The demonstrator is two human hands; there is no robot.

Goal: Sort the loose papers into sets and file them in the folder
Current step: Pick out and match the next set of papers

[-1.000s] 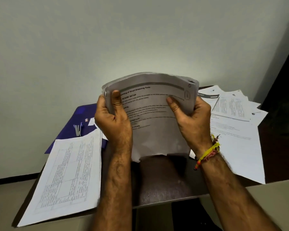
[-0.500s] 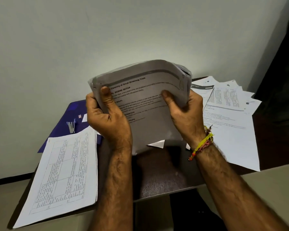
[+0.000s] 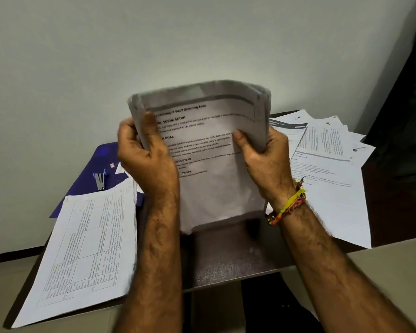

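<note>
Papers (image 3: 209, 164) in a stack are standing upright at frame center, bottom edge touching the dark table (image 3: 231, 258), top edge curling over. Left hand (image 3: 147, 159) is gripping the stack's left edge, thumb on the printed front, fingers curled behind. Right hand (image 3: 264, 159) is gripping the right edge the same way, thumb on the front; a thread bracelet (image 3: 288, 205) is sitting on that wrist. Table-printed sheet (image 3: 82, 251) is lying at lower left, overlapping a blue folder (image 3: 99, 162) with a metal clip (image 3: 99, 180). Loose sheets (image 3: 327, 164) are fanning out at right.
</note>
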